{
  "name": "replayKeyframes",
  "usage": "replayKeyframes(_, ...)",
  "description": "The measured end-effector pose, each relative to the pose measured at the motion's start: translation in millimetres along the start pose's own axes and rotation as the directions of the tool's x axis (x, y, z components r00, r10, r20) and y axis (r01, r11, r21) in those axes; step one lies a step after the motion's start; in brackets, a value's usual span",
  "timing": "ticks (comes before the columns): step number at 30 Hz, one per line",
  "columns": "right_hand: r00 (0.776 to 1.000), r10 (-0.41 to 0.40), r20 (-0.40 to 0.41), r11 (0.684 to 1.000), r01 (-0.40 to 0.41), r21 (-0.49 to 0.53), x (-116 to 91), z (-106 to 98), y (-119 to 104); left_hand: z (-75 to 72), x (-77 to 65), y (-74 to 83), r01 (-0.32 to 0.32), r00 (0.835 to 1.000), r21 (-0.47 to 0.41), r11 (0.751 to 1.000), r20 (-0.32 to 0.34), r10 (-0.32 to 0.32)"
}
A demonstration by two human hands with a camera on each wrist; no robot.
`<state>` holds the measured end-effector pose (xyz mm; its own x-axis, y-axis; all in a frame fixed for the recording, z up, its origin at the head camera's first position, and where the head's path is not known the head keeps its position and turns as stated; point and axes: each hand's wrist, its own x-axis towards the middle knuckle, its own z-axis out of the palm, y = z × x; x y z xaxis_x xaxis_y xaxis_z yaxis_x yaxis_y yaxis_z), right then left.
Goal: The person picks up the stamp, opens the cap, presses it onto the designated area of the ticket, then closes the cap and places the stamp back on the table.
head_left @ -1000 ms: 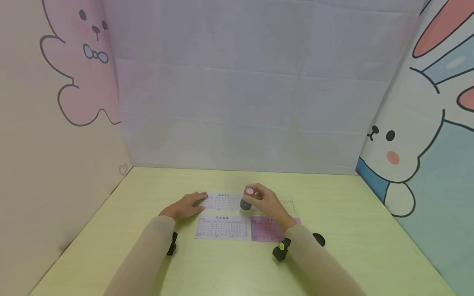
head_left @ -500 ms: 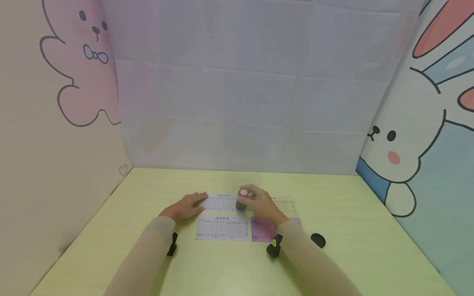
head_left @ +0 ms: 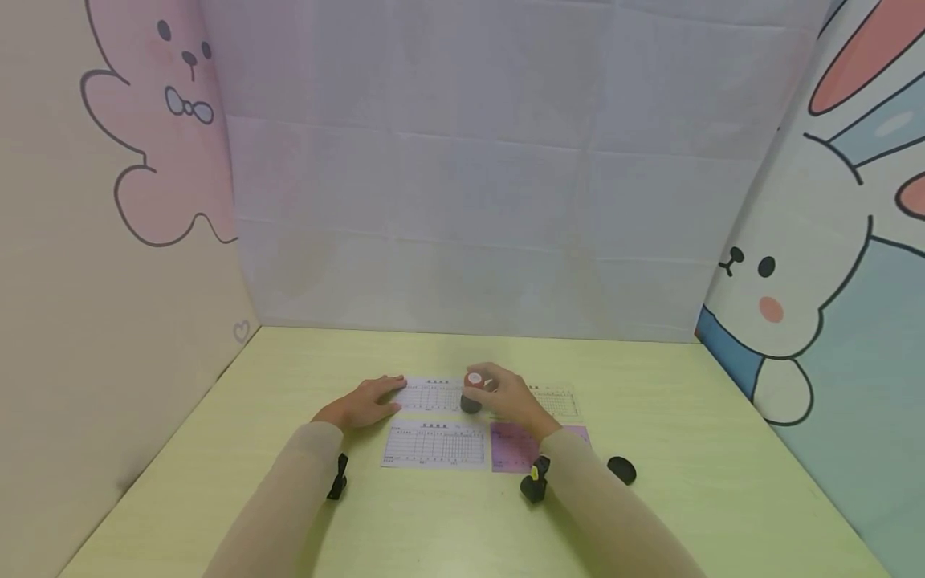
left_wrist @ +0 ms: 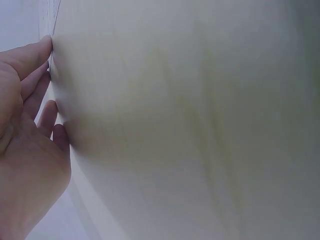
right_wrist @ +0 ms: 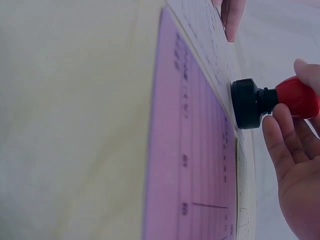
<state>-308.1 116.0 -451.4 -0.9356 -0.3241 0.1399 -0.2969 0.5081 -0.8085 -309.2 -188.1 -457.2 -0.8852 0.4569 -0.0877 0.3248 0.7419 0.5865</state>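
Observation:
My right hand [head_left: 509, 399] grips the red knob of a black-based stamp [right_wrist: 248, 103]. In the right wrist view the stamp's flat base sits against the back left white form [head_left: 428, 394], near that sheet's right end. My left hand [head_left: 367, 403] rests on the left edge of the same form, fingers extended; the left wrist view shows its fingertips [left_wrist: 50, 45] touching the sheet's edge and the table. Close to the right hand lie a purple form [right_wrist: 192, 145], partly under the wrist, and a pale yellow form [head_left: 555, 401]. The stamp's printing face is hidden.
A second white form [head_left: 433, 445] lies in front of the stamped-on sheet. A round black cap [head_left: 621, 470] sits on the table beside the right forearm. Around the pale table [head_left: 723, 482] stand a white cloth backdrop [head_left: 470, 201] and cartoon-printed side walls.
The right hand has moved the stamp a little left and down onto the back left form; over the last half second it barely moves. The left hand stays put.

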Motion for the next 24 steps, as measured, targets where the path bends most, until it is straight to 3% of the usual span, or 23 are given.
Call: replayKeyframes(24, 1.0, -0.01, 0.023, 1.0, 0.01, 0.023, 3.7, -0.6, 5.7, 0.5, 1.7, -2.1, 0.014, 1.0, 0.003, 1.0, 0.006, -0.014)
